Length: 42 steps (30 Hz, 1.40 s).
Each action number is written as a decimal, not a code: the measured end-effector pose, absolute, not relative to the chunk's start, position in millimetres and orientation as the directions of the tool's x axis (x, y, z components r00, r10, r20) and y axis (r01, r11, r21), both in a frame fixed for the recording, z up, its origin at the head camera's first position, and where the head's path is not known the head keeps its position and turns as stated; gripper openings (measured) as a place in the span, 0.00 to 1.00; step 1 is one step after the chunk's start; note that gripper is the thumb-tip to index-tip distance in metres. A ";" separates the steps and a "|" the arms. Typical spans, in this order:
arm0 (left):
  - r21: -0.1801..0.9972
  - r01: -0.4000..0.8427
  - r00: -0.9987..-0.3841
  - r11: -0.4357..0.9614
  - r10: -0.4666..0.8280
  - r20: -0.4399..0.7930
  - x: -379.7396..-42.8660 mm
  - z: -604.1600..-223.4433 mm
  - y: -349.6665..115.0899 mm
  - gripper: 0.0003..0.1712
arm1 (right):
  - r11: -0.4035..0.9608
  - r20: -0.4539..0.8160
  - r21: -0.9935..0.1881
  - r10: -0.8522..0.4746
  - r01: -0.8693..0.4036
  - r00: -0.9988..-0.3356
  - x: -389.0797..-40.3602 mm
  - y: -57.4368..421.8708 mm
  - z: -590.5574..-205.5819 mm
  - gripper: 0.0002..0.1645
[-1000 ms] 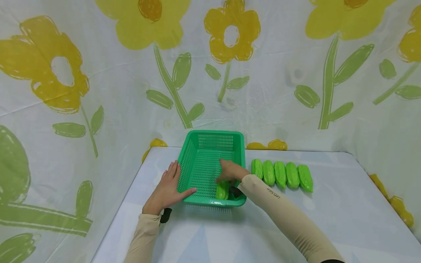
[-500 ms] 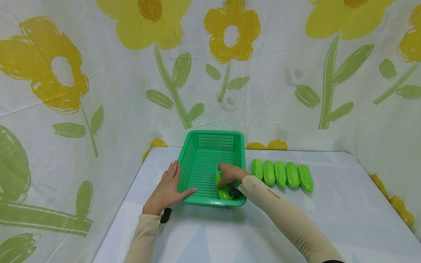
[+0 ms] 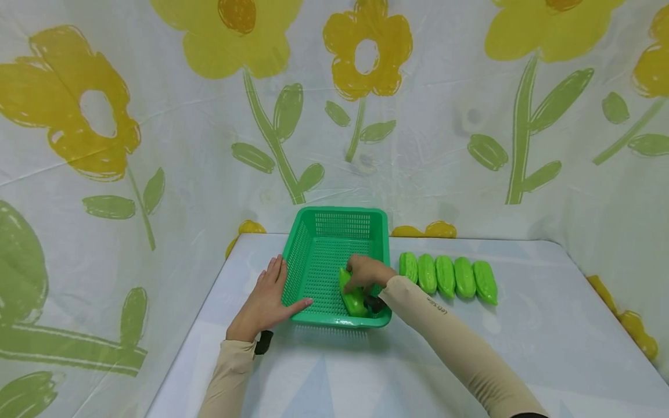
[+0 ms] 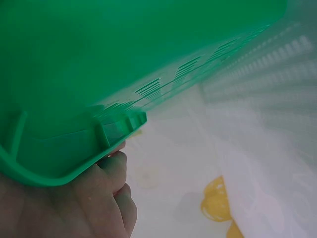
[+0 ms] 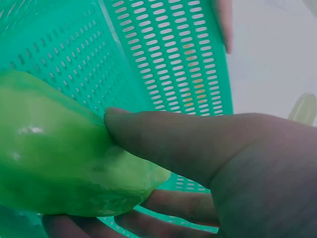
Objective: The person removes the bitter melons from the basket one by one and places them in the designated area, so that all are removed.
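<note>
A green plastic basket [image 3: 337,320] with slotted walls stands on the table. My left hand [image 3: 266,299] lies along its near left corner, fingers straight against the outer side and thumb across the near rim. In the left wrist view, that hand's knuckles [image 4: 106,193] show below the basket's rim [image 4: 64,176]. Inside the basket, near the front right, my right hand [image 3: 368,273] grips a light green bitter melon [image 3: 352,302]. The right wrist view has the thumb [image 5: 158,134] on one side of the bitter melon [image 5: 64,153] and fingers beneath its tapered end.
Several more bitter melons [image 3: 445,277] lie side by side in a row to the right of the basket. A pale cloth covers the table [image 3: 522,342]. A flower-printed curtain [image 3: 434,145] hangs behind and at both sides.
My right hand's fingers have closed round the bitter melon, whose far end has shifted left and away from me inside the basket. The left hand and the basket stay in place.
</note>
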<state>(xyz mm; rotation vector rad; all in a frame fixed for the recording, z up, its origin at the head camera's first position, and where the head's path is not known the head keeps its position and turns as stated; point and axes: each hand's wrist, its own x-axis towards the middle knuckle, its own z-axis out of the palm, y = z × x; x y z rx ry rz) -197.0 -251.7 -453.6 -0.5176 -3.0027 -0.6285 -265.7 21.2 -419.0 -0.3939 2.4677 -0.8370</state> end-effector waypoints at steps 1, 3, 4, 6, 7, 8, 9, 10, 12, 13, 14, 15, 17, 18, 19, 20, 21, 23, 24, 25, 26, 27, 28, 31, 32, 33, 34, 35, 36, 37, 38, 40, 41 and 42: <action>0.387 0.326 -0.945 0.863 0.313 0.097 -197.0 -453.6 -251.4 0.68 | 0.761 -0.354 -0.637 -0.427 -0.119 -0.832 -266.4 21.5 -418.4 0.30; 0.380 0.335 -0.942 0.862 0.317 0.112 -197.2 -453.9 -251.7 0.68 | 0.745 -0.338 -0.654 -0.444 -0.133 -0.830 -267.8 22.0 -417.3 0.24; 0.380 0.337 -0.941 0.861 0.317 0.116 -197.2 -453.9 -251.5 0.68 | 0.736 -0.332 -0.663 -0.452 -0.136 -0.828 -268.4 22.2 -417.2 0.22; 0.380 0.339 -0.941 0.861 0.318 0.119 -197.2 -454.0 -251.4 0.67 | 0.723 -0.323 -0.677 -0.460 -0.137 -0.827 -269.3 23.1 -417.0 0.20; 0.379 0.338 -0.941 0.861 0.317 0.119 -197.1 -453.8 -251.3 0.67 | 0.718 -0.320 -0.682 -0.463 -0.138 -0.827 -269.8 23.7 -417.2 0.21; 0.377 0.340 -0.940 0.861 0.319 0.121 -197.3 -453.9 -251.3 0.67 | 0.715 -0.315 -0.685 -0.466 -0.141 -0.827 -270.2 24.1 -417.0 0.22; 0.378 0.337 -0.941 0.862 0.317 0.116 -197.3 -453.9 -251.2 0.67 | 0.712 -0.311 -0.687 -0.468 -0.145 -0.827 -270.4 24.7 -416.7 0.23; 0.380 0.333 -0.943 0.863 0.315 0.112 -197.4 -453.9 -251.1 0.67 | 0.710 -0.307 -0.688 -0.470 -0.148 -0.827 -270.5 25.3 -416.1 0.24; 0.380 0.329 -0.944 0.864 0.313 0.106 -197.6 -454.3 -251.4 0.68 | 0.708 -0.300 -0.689 -0.475 -0.156 -0.828 -270.6 26.2 -414.0 0.26; 0.381 0.328 -0.944 0.865 0.312 0.104 -197.7 -454.3 -251.6 0.68 | 0.706 -0.294 -0.689 -0.478 -0.163 -0.828 -270.8 26.8 -412.9 0.25; 0.383 0.326 -0.945 0.864 0.311 0.101 -197.9 -454.6 -251.9 0.68 | 0.703 -0.288 -0.691 -0.478 -0.165 -0.830 -270.6 27.3 -411.5 0.26; 0.385 0.322 -0.946 0.865 0.309 0.096 -197.7 -454.5 -251.9 0.68 | 0.700 -0.285 -0.695 -0.476 -0.163 -0.832 -270.5 27.9 -410.1 0.27; 0.385 0.322 -0.946 0.865 0.310 0.095 -197.6 -454.4 -252.0 0.68 | 0.695 -0.276 -0.701 -0.470 -0.159 -0.838 -270.6 29.2 -408.4 0.32; 0.385 0.323 -0.946 0.865 0.311 0.095 -197.7 -454.3 -251.9 0.68 | 0.692 -0.274 -0.705 -0.466 -0.155 -0.841 -270.6 30.0 -407.6 0.35; 0.385 0.323 -0.945 0.864 0.312 0.094 -197.6 -453.9 -251.7 0.67 | 0.689 -0.273 -0.709 -0.462 -0.149 -0.844 -270.9 30.8 -407.3 0.39; 0.387 0.324 -0.945 0.863 0.312 0.095 -197.7 -453.8 -251.5 0.67 | 0.684 -0.273 -0.716 -0.459 -0.141 -0.846 -270.9 31.7 -406.7 0.43; 0.388 0.325 -0.945 0.863 0.313 0.097 -197.6 -453.4 -251.3 0.67 | 0.679 -0.273 -0.722 -0.457 -0.134 -0.846 -271.3 32.6 -406.4 0.44; 0.389 0.328 -0.944 0.861 0.316 0.096 -197.8 -453.1 -250.9 0.67 | 0.665 -0.275 -0.737 -0.458 -0.120 -0.845 -272.1 34.6 -405.7 0.47; 0.389 0.327 -0.944 0.861 0.315 0.095 -197.9 -453.0 -250.8 0.67 | 0.658 -0.275 -0.744 -0.459 -0.115 -0.845 -272.5 35.6 -405.6 0.47; 0.389 0.327 -0.944 0.861 0.316 0.095 -197.9 -453.0 -250.7 0.67 | 0.652 -0.273 -0.750 -0.460 -0.112 -0.845 -272.8 36.5 -405.4 0.46; 0.387 0.328 -0.944 0.862 0.317 0.096 -198.0 -453.1 -250.8 0.67 | 0.645 -0.270 -0.756 -0.461 -0.110 -0.845 -272.8 37.4 -404.9 0.45; 0.385 0.329 -0.943 0.862 0.318 0.096 -198.0 -453.1 -250.9 0.67 | 0.640 -0.268 -0.761 -0.460 -0.107 -0.847 -272.9 38.2 -404.3 0.45; 0.383 0.330 -0.943 0.863 0.319 0.095 -198.0 -453.2 -251.0 0.67 | 0.634 -0.264 -0.766 -0.459 -0.105 -0.848 -272.6 39.3 -403.6 0.44; 0.380 0.332 -0.943 0.863 0.319 0.099 -198.2 -453.4 -251.2 0.67 | 0.619 -0.254 -0.779 -0.456 -0.099 -0.853 -271.2 41.7 -400.3 0.42; 0.379 0.333 -0.942 0.863 0.319 0.100 -198.4 -453.6 -251.3 0.67 | 0.613 -0.250 -0.784 -0.456 -0.097 -0.854 -270.6 42.5 -399.0 0.41; 0.380 0.333 -0.942 0.863 0.320 0.101 -198.5 -453.8 -251.3 0.67 | 0.607 -0.247 -0.789 -0.455 -0.095 -0.856 -270.1 43.3 -397.8 0.40; 0.379 0.334 -0.942 0.863 0.320 0.101 -198.7 -454.1 -251.1 0.67 | 0.601 -0.243 -0.794 -0.453 -0.093 -0.858 -269.3 44.3 -396.8 0.40; 0.379 0.335 -0.942 0.863 0.321 0.103 -198.8 -454.2 -251.1 0.67 | 0.594 -0.241 -0.799 -0.452 -0.089 -0.859 -268.6 45.3 -395.5 0.39; 0.379 0.336 -0.941 0.862 0.321 0.104 -198.9 -454.4 -251.1 0.67 | 0.586 -0.236 -0.806 -0.452 -0.087 -0.860 -267.9 46.4 -394.8 0.38; 0.378 0.337 -0.941 0.862 0.322 0.105 -198.8 -454.4 -251.0 0.67 | 0.580 -0.230 -0.810 -0.451 -0.088 -0.862 -267.5 47.6 -394.4 0.38; 0.378 0.337 -0.941 0.862 0.322 0.105 -198.7 -454.3 -250.9 0.67 | 0.573 -0.225 -0.815 -0.449 -0.086 -0.864 -267.0 48.7 -393.5 0.37; 0.381 0.338 -0.941 0.860 0.322 0.106 -198.7 -453.9 -250.7 0.67 | 0.560 -0.217 -0.825 -0.448 -0.083 -0.867 -266.7 50.9 -392.4 0.37; 0.382 0.338 -0.941 0.860 0.322 0.108 -198.8 -453.7 -250.8 0.67 | 0.553 -0.212 -0.829 -0.449 -0.084 -0.868 -267.0 52.0 -392.2 0.36; 0.381 0.339 -0.940 0.860 0.322 0.109 -198.8 -453.6 -250.9 0.67 | 0.549 -0.209 -0.832 -0.448 -0.083 -0.869 -267.1 52.8 -391.9 0.36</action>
